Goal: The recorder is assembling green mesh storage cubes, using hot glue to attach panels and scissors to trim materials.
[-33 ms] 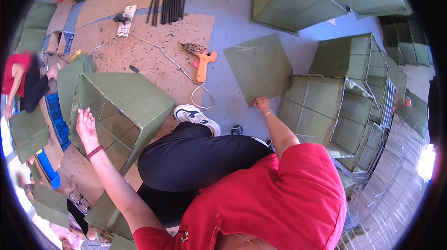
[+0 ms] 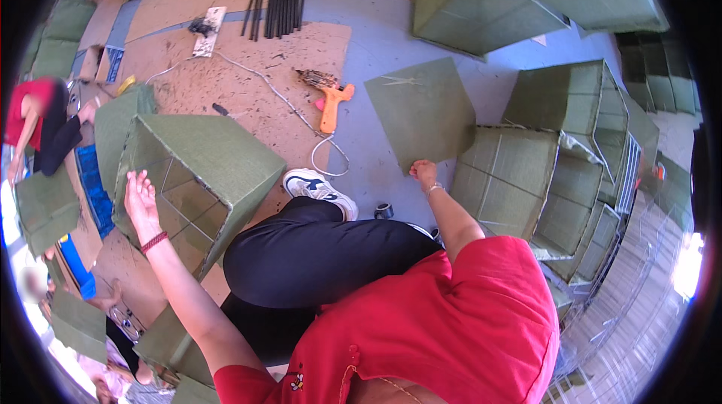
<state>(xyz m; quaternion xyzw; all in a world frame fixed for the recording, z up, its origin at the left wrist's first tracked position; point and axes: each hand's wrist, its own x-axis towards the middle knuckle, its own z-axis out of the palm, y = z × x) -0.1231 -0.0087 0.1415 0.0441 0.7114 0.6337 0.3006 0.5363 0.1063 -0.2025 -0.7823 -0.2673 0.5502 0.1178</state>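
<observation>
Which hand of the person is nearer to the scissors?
Right. The right hand is at the near edge of the green sheet where the scissors lie; the left hand is far left, by the green box.

Scissors [image 2: 404, 81] on sheet [image 2: 429, 120] (far end)

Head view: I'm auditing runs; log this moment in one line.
left hand: open, at green box; right hand: curled, at green sheet; orange glue gun: unheld
</observation>
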